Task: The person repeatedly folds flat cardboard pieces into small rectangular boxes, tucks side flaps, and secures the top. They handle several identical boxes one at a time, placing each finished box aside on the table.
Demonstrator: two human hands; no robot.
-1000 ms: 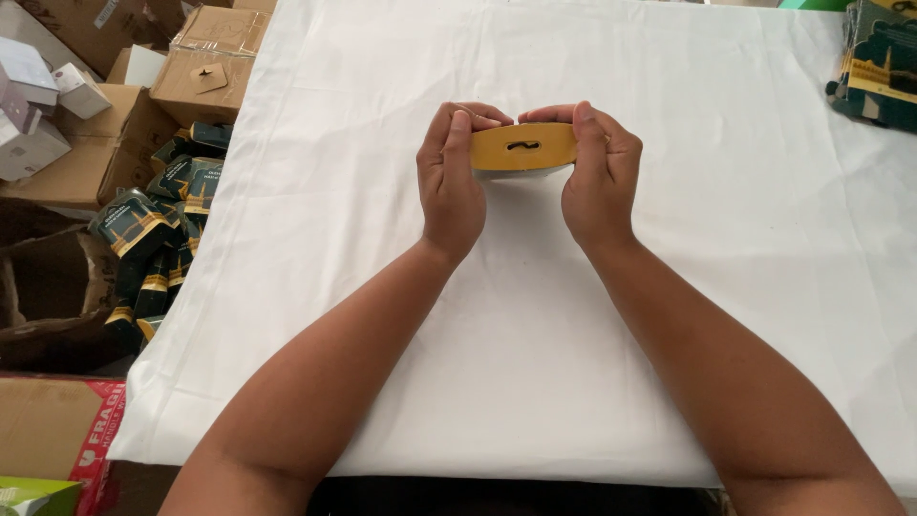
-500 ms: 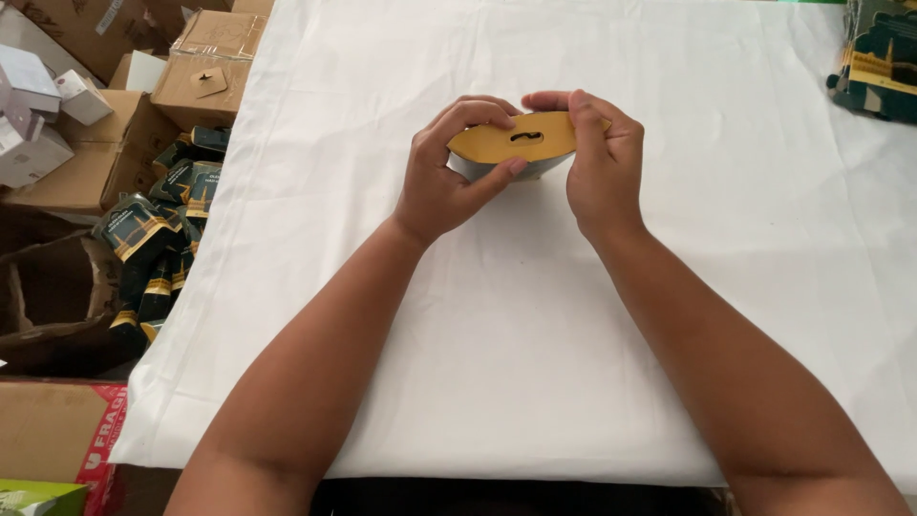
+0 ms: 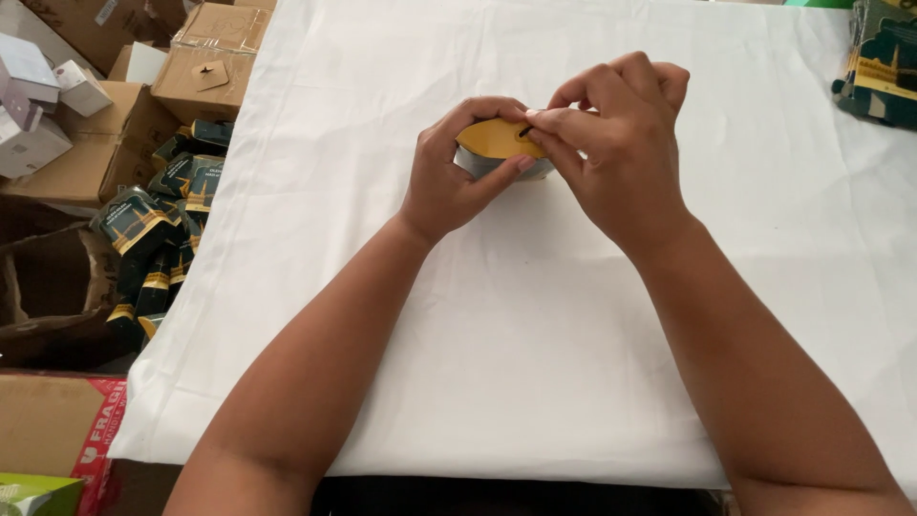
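Above the middle of the white-clothed desk (image 3: 573,334) we hold a small yellow card package (image 3: 492,141), its long axis running left to right. Our left hand (image 3: 449,177) wraps its left end, fingers clamped; our right hand (image 3: 616,143) pinches its right end. Left of the desk lie dark green and gold packets (image 3: 158,239) and brown cartons (image 3: 205,67); more green packets (image 3: 884,62) sit far right

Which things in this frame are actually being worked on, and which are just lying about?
In hand:
- small yellow card carton with a hanging slot, gripped by left hand and right hand
- white cloth-covered table beneath

Lying about:
- dark green and gold packets
- brown cardboard boxes
- small white boxes
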